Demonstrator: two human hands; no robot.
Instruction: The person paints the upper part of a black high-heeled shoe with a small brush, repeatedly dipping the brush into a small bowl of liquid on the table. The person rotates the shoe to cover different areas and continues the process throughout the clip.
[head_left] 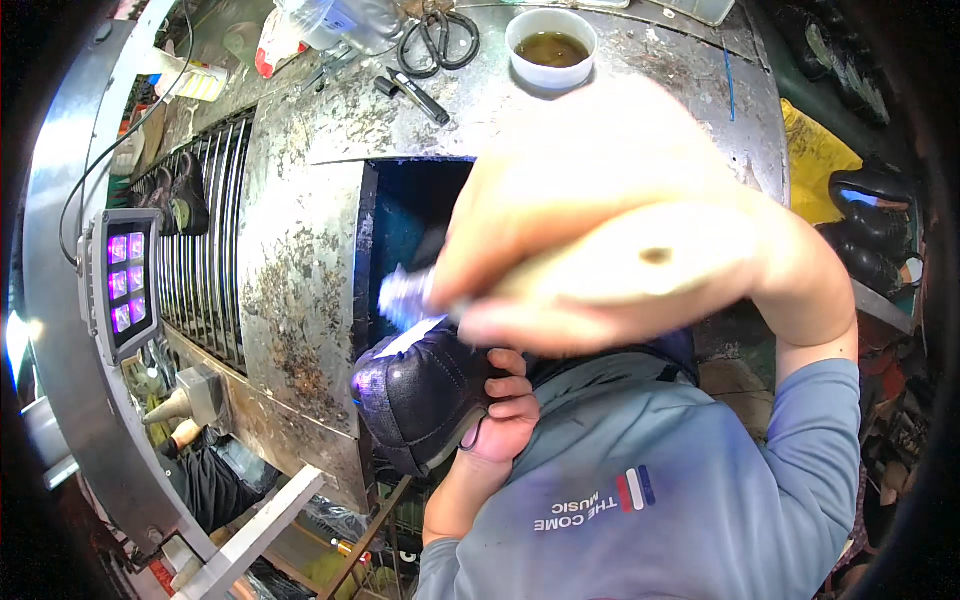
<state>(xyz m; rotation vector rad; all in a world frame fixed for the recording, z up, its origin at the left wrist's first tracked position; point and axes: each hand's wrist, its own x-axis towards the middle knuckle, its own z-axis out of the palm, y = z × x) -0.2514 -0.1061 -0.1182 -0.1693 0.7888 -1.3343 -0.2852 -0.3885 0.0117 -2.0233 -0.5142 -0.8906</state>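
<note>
My left hand (pixel 510 405) is wrapped round a black shoe (pixel 415 395), its fingers curled over the side. The shoe is held over the front of the metal bench, and a purplish shine lies on its upper. Large and blurred above it, my right hand (pixel 590 200) is closed on a brush with a pale handle (pixel 650 255) that has a hole near its end. The brush's whitish bristles (pixel 402 297) are just above the shoe. A bright white patch (pixel 410 338) lies on the shoe's upper edge; I cannot tell what it is.
A lamp (pixel 128 280) glows purple at the left beside a metal grille (pixel 205 250). On the bench stand a white bowl of dark liquid (pixel 552 50), black scissors (pixel 437 45) and a marker (pixel 418 97). Black shoes (pixel 868 225) lie far right. Another person's dark clothing (pixel 215 480) shows lower left.
</note>
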